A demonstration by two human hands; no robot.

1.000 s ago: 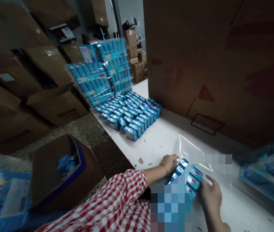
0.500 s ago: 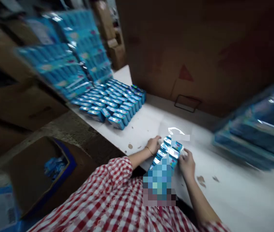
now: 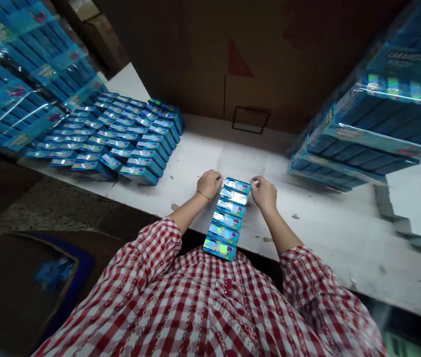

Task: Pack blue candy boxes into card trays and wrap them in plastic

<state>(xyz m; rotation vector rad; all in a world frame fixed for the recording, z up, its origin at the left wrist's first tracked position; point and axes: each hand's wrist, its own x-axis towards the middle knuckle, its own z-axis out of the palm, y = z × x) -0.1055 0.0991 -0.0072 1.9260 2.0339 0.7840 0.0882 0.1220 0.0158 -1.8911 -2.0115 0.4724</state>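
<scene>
A single row of several small blue boxes with shiny tops (image 3: 228, 214) runs from the white table (image 3: 195, 163) toward my body, its near end at my checkered shirt. My left hand (image 3: 209, 184) is beside the far left end of the row, its fingers curled together. On the other side, my right hand (image 3: 264, 192) has thumb and fingertips drawn together near the top right corner of the farthest box. Whether either hand pinches something small cannot be made out.
Many loose blue boxes (image 3: 139, 141) stand in rows at the left, beside wrapped blue packs (image 3: 28, 64). More wrapped packs (image 3: 377, 134) are stacked at the right. An open carton (image 3: 20, 282) sits low at the left, and a large cardboard wall (image 3: 195, 59) rises behind.
The view has turned to the right. The boxes between my hands, earlier in a wider block partly blurred out, now form one row, and the white pieces at my fingers no longer show.
</scene>
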